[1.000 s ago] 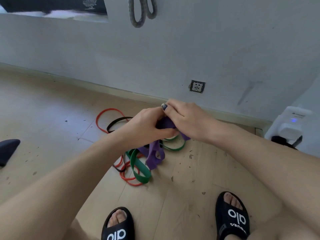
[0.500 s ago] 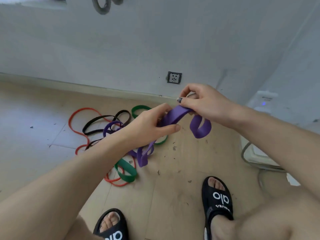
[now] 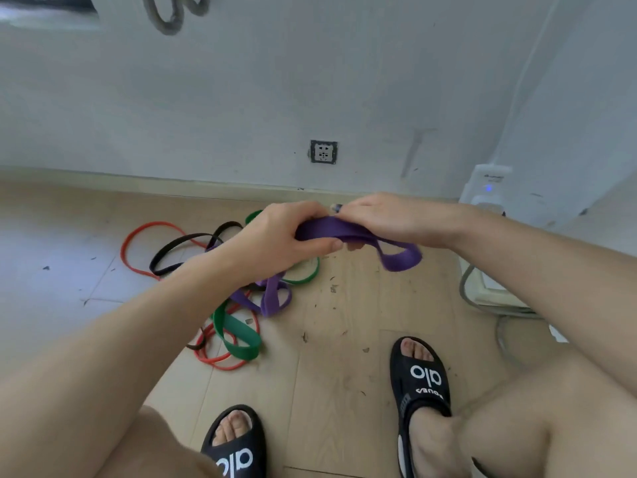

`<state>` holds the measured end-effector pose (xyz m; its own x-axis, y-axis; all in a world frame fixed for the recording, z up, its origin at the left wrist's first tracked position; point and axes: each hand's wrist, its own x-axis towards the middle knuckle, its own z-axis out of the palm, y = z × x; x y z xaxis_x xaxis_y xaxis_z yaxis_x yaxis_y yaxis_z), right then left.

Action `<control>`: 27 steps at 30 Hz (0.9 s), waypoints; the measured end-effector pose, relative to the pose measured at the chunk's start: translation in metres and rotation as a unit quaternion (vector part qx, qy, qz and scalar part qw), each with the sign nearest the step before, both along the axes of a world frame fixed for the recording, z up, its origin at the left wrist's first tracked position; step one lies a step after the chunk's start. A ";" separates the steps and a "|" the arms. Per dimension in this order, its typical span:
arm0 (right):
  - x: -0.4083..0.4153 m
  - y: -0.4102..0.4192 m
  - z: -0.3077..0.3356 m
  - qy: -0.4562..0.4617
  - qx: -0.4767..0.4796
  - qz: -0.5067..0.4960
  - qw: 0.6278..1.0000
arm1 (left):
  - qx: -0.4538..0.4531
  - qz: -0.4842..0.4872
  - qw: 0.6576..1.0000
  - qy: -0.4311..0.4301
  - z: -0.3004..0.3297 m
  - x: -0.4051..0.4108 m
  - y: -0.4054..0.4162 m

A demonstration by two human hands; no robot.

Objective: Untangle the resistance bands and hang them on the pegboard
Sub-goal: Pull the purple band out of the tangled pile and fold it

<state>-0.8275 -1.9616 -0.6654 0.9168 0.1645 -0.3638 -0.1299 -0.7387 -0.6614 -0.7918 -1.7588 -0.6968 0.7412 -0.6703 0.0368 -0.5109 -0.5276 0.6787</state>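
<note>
A wide purple band (image 3: 396, 255) is lifted above the floor between both hands. My left hand (image 3: 279, 241) grips it with fingers curled round it, and my right hand (image 3: 389, 219) pinches it just to the right; a loop droops below my right wrist. Its other end hangs down to the pile on the wooden floor. There a green band (image 3: 238, 334), a red band (image 3: 138, 236) and a black band (image 3: 179, 244) lie tangled together. A grey band (image 3: 169, 19) hangs on the wall at the top left. No pegboard is in view.
A wall socket (image 3: 323, 152) sits low on the white wall. A white device with a blue light (image 3: 487, 186) and grey cables (image 3: 482, 301) are at the right. My feet in black slides (image 3: 422, 377) stand on the floor near the pile.
My hands have drawn closer together along the purple band, and its free loop has dropped lower to the right. The view has tilted slightly.
</note>
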 end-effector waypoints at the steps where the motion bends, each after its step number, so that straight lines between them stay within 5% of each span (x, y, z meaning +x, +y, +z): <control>1: 0.001 0.006 0.000 -0.007 0.008 0.001 1.000 | -0.009 0.005 1.000 -0.006 0.003 0.000 0.001; 13: 0.013 0.011 0.027 -0.134 0.110 -0.045 0.984 | -0.031 0.024 0.997 0.073 -0.001 0.001 0.020; 21: 0.009 -0.019 0.018 -0.086 -0.006 -0.052 0.995 | -0.011 0.041 0.998 0.044 0.016 -0.005 0.020; 27: 0.007 0.011 0.014 -0.105 0.123 -0.026 0.986 | -0.075 0.046 0.995 0.037 0.035 -0.011 0.017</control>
<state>-0.8200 -1.9502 -0.6512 0.9772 0.1756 -0.1193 -0.0037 -0.5480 -0.8365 -0.8032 -1.7421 -0.6622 0.8034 -0.5908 0.0734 -0.4102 -0.4599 0.7876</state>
